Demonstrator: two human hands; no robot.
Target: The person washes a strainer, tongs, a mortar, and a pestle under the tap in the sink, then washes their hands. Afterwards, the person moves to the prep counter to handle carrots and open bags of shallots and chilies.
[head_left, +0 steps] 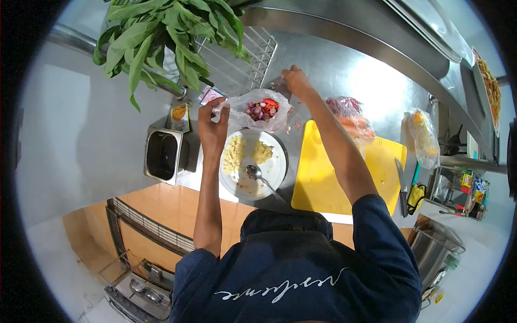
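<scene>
My left hand (214, 119) pinches the left edge of a clear plastic bag (235, 107). Inside the open bag are small peeled shallots (257, 112) and red chili pieces (270, 103). Just beyond the bag's right side, my right hand (296, 82) is closed low over the steel counter, near some small scraps; what its fingers hold, if anything, is hidden. In front of the bag sits a white plate (231, 182) with chopped pale yellow pieces (233, 154) in two piles. A spoon (254, 172) rests on it, its handle over the rim.
A yellow cutting board (318, 183) lies under my right forearm, with a knife (401, 180) at its right edge. Bagged carrots (355, 127) lie behind it. Leafy greens (161, 40) overhang a wire rack (264, 59). A steel container (163, 155) stands left; a shelf (344, 35) crosses above.
</scene>
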